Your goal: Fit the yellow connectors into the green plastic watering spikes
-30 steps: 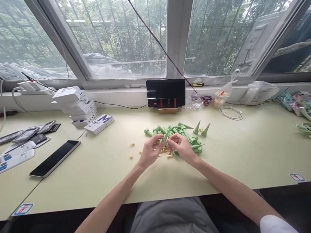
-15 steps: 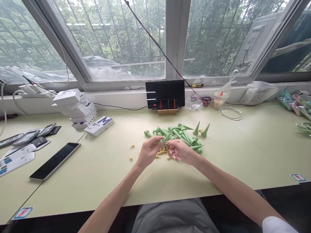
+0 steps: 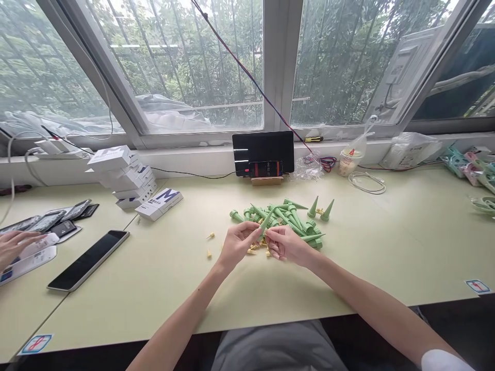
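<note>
My left hand (image 3: 236, 244) is closed on a green plastic cone spike (image 3: 266, 222), held tip up just above the table. Close beside it, my right hand (image 3: 286, 244) has its fingers curled at the spike's lower end; what they pinch is too small to make out. Behind both hands lies a pile of green cone spikes (image 3: 292, 219), with two green cones (image 3: 320, 207) standing upright at its right. Small yellow plastic pieces (image 3: 255, 247) are scattered under and left of my hands.
A black phone (image 3: 88, 259) lies at the left, by several more phones (image 3: 50, 221) and stacked white boxes (image 3: 126, 178). Another person's hand (image 3: 11, 246) shows at the left edge. A tablet and phone on a stand (image 3: 264, 156) sit by the window. Cables and bags lie at the right.
My hands stay together on the spike, the right fingers curling in closer. Another person's hand has come in at the left edge. The view has shifted slightly downward.
</note>
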{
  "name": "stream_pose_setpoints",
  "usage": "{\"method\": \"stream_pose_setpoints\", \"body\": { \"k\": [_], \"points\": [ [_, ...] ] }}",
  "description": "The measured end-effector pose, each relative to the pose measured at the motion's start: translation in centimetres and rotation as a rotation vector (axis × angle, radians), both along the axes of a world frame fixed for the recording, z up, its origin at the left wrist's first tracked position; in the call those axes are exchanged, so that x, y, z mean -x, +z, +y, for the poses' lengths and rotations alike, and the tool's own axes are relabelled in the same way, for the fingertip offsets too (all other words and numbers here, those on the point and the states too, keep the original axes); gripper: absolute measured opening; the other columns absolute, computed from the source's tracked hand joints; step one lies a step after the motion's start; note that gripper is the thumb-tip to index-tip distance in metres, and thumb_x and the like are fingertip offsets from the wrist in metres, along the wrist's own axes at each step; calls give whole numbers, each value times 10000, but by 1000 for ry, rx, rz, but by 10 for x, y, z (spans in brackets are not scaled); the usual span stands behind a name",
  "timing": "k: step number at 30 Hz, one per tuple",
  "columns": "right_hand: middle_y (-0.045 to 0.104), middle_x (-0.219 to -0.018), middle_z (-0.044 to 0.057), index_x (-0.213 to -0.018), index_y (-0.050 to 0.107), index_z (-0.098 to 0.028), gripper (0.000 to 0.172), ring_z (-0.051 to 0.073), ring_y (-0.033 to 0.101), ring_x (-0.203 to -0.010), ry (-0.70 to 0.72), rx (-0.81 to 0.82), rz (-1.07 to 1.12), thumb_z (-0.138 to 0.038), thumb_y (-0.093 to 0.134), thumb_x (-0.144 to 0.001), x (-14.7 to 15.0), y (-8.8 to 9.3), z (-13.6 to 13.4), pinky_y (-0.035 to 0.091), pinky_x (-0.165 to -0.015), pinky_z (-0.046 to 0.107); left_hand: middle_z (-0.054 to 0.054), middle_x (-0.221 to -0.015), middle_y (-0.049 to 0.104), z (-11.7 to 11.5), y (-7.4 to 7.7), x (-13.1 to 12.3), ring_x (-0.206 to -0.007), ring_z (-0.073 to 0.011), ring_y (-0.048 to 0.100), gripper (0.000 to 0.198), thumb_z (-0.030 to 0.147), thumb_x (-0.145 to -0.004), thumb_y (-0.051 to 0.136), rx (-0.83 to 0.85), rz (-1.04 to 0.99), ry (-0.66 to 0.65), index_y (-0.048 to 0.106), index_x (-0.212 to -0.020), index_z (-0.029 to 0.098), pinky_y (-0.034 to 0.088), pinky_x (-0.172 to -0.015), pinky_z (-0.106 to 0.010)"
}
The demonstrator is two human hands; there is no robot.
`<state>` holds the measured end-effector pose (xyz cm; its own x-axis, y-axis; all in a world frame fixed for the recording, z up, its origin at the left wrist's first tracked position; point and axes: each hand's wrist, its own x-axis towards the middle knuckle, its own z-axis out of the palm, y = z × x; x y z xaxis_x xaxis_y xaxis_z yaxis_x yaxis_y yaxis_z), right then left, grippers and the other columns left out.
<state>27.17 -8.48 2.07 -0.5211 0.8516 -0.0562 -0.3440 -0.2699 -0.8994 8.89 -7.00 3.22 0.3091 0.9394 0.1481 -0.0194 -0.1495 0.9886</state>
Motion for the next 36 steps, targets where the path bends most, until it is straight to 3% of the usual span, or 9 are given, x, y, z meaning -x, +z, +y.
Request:
{"method": "stream_pose_setpoints", "body": {
  "k": [6, 27, 36],
  "points": [
    [436, -527, -67, -705, 551, -155, 450, 85, 516, -423, -48, -92, -76, -559, 685, -849, 1, -4, -1, 319, -348, 177, -25, -704, 653, -2, 4, 0, -633, -115, 570, 262, 410, -813, 739, 29, 18, 7, 717, -825, 149, 479, -545, -210],
    [537, -518, -44, -708, 518, -189, 343, 109, 533, -390, -248, -431, -376, -436, 574, -939, 5, -9, -8, 399, -369, 220, -2, -645, 586, 0, 0, 1, -564, -97, 525, 283, 405, -787, 753, 61, 34, 28, 676, -711, 143, 462, -505, -207],
    [551, -514, -41, -698, 501, -197, 339, 110, 534, -390, -264, -471, -419, -417, 552, -951, 4, -8, -10, 424, -397, 230, -3, -641, 587, -1, -1, 0, -552, -98, 527, 293, 414, -794, 745, 55, 43, 16, 667, -711, 143, 457, -497, -210]
  ]
}}
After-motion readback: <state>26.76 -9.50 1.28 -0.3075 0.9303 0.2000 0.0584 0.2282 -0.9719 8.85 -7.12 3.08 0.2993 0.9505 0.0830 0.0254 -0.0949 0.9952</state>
